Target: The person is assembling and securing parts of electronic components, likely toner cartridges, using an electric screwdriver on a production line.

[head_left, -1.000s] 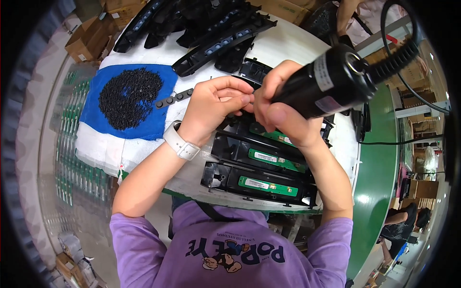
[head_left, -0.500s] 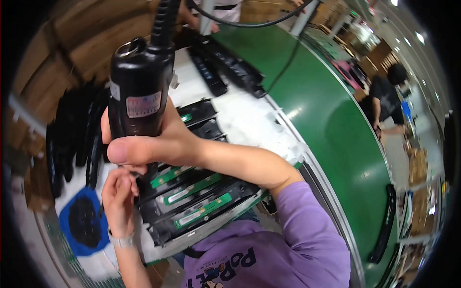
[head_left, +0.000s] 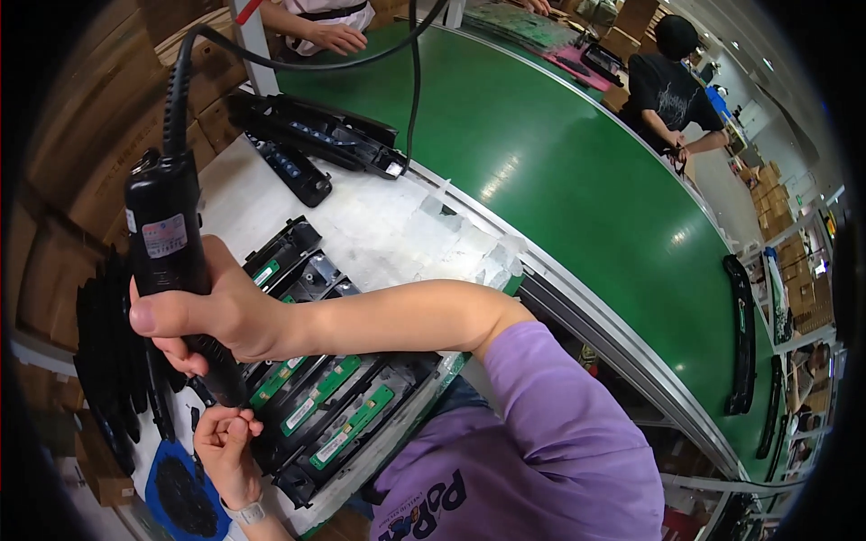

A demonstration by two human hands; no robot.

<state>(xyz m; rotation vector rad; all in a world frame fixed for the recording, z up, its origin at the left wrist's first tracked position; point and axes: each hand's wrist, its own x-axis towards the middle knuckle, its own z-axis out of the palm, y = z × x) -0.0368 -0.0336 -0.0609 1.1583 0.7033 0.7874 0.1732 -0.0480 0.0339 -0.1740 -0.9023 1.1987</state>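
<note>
- The right hand [head_left: 225, 316] is clamped around a black electric screwdriver [head_left: 176, 270], held upright with its tip pointing down; a black cable runs up from its top end.
- The screwdriver tip is brought down at the near-left end of a row of black housings [head_left: 334, 397] with green circuit boards [head_left: 356, 424] inside, lying side by side on the white desk [head_left: 388, 225].
- The left hand [head_left: 225, 446] is placed just below the screwdriver tip, fingers pinched together at the tip; whether a screw is held between them cannot be told. A light wristband is worn on that wrist.
- A blue mat [head_left: 185, 496] with a heap of small dark screws is seen at the desk's near-left corner, just beside the left hand.
- Long black plastic parts [head_left: 113, 361] are stacked along the desk's left edge.
- More black housings [head_left: 316, 135] lie at the far edge of the desk.
- A green conveyor belt [head_left: 577, 171] runs along the desk's right edge; a long black bar [head_left: 741, 334] lies on it, well apart.
- A second person's hand [head_left: 338, 38] rests at the far end of the belt; another person in a black shirt [head_left: 667, 86] stands beyond it.
</note>
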